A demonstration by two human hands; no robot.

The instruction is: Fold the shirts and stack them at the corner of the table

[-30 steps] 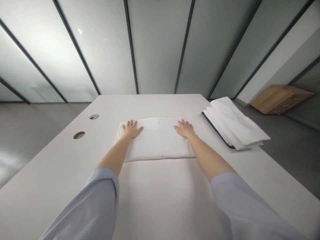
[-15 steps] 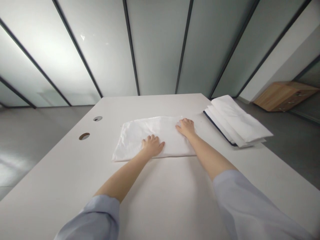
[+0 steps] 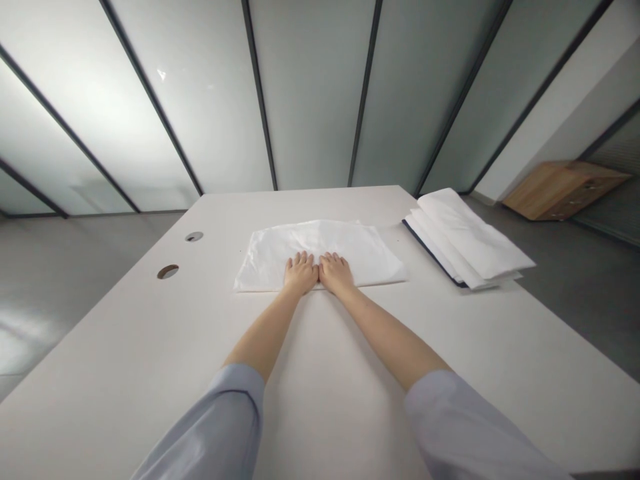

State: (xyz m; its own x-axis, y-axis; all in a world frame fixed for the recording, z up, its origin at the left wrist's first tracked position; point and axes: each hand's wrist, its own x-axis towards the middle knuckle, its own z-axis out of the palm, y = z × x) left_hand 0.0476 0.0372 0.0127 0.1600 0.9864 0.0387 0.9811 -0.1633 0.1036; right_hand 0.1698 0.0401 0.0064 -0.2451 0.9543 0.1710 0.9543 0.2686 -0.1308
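Note:
A white folded sheet, thin and slightly shiny like plastic or fabric (image 3: 373, 257), lies flat on the white table (image 3: 320, 400). My left hand (image 3: 301, 272) rests palm down on its near edge, fingers stretched forward. Right beside it, my right hand (image 3: 335, 271) lies flat on the same edge, with the two thumbs nearly touching. Neither hand grips the sheet. The part of the near edge under my palms is hidden.
At the right side of the table sits a stack of folded white cloths (image 3: 470, 237) with a dark blue layer beneath. Two round holes (image 3: 168, 272) pierce the tabletop on the left. Beyond stand frosted glass panels (image 3: 310, 93) and a wooden cabinet (image 3: 563, 190).
My right hand has moved left and toward me, next to my left hand, which has shifted slightly forward. The sheet has slid away from me, and its near edge now lies farther off.

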